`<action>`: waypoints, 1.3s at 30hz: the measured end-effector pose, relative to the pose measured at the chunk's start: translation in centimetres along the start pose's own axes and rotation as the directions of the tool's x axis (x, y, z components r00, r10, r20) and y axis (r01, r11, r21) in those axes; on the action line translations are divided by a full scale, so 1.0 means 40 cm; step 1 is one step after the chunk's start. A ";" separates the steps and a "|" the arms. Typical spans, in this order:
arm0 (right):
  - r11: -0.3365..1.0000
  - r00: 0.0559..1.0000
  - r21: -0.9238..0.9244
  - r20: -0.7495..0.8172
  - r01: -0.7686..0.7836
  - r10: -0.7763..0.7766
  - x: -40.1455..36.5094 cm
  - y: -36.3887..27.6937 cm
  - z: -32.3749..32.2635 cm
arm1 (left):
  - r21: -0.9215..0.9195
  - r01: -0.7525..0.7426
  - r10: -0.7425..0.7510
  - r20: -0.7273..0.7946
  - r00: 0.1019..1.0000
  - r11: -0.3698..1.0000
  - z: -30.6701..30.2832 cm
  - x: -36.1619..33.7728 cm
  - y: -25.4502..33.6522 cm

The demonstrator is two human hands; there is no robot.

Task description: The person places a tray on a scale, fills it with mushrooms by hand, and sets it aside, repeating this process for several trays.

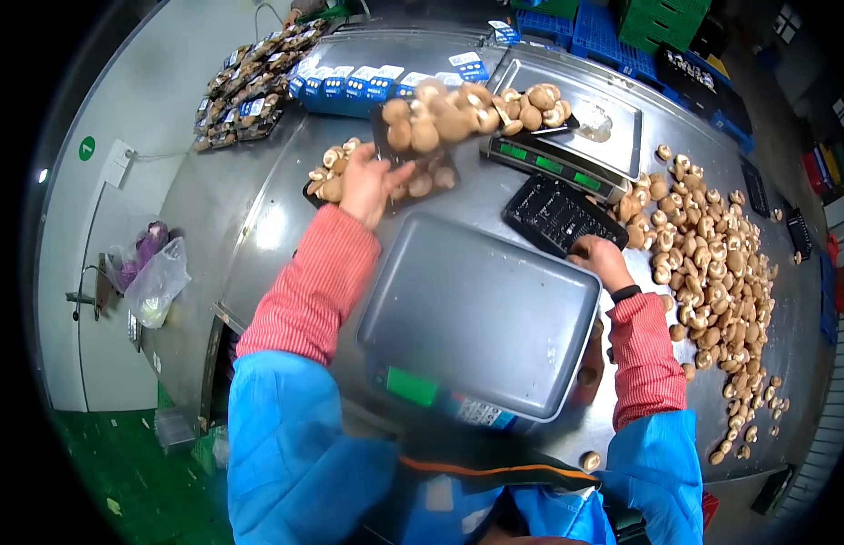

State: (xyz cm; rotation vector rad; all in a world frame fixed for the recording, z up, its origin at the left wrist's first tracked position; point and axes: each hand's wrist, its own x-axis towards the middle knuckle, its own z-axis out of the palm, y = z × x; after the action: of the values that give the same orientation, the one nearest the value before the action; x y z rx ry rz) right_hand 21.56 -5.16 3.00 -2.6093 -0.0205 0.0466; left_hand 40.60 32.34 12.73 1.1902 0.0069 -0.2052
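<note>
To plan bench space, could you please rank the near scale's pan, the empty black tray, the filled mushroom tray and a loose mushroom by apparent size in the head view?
1. Largest: near scale's pan, though it is nearest the camera.
2. Alike, so not ranked: empty black tray and filled mushroom tray.
3. Smallest: loose mushroom.

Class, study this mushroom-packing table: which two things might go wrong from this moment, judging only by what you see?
The left hand seems to hold the heaped black tray of brown mushrooms by one corner; it may tilt and spill. Loose brown mushrooms lie near the edge of the steel table; the right hand, at the empty black plastic tray, might nudge some off.
</note>
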 end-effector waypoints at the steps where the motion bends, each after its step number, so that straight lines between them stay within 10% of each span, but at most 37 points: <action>1: 1.000 1.000 -0.011 0.002 0.002 -0.002 0.002 0.002 0.001 | -0.023 -0.013 0.012 -0.028 1.000 1.000 0.017 0.051 0.007; 6: 0.994 0.988 -0.041 -0.115 0.102 -0.106 0.005 -0.004 0.008 | -0.110 -0.124 0.099 -0.212 0.972 0.986 0.062 0.268 -0.013; 12: 0.996 0.972 -0.031 -0.216 0.083 -0.088 -0.004 -0.017 0.006 | -0.346 0.003 -0.037 -0.091 0.995 0.938 0.015 0.396 -0.099; 15: 0.993 0.898 -0.017 -0.424 0.120 -0.116 -0.024 -0.035 -0.026 | -0.279 0.119 -0.164 -0.141 0.976 0.953 0.082 0.275 -0.108; 21: 0.986 0.691 0.168 -0.715 0.016 0.111 -0.179 -0.111 -0.163 | 0.068 0.412 -0.401 0.420 0.814 0.909 0.195 -0.089 -0.125; 24: 0.971 0.632 -0.081 -0.746 0.224 -0.208 -0.280 -0.204 -0.155 | 0.159 0.449 -0.434 0.656 0.617 0.879 0.289 -0.251 -0.114; 28: 0.936 0.691 -0.219 -0.631 0.276 -0.352 -0.410 -0.288 -0.073 | 0.221 0.433 -0.467 0.625 0.626 0.874 0.415 -0.407 -0.140; 31: 0.990 0.771 -0.075 -0.622 0.115 -0.137 -0.524 -0.316 -0.091 | 0.410 0.368 -0.549 0.567 0.614 0.835 0.461 -0.458 -0.175; 35: 0.938 0.551 -0.014 -0.813 -0.346 0.191 -0.691 -0.265 -0.143 | 0.658 0.222 -0.659 0.546 0.518 0.719 0.508 -0.542 -0.256; 39: 0.655 0.756 0.715 -0.281 -0.246 0.591 -0.849 -0.119 -0.111 | 0.724 -0.028 -0.685 0.664 0.300 0.689 0.592 -0.647 -0.420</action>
State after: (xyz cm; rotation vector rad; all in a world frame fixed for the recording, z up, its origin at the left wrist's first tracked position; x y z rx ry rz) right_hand -12.25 -4.10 10.23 -1.7940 0.7022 -0.3889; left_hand 10.04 8.56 9.02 1.5816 -0.8973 -1.4187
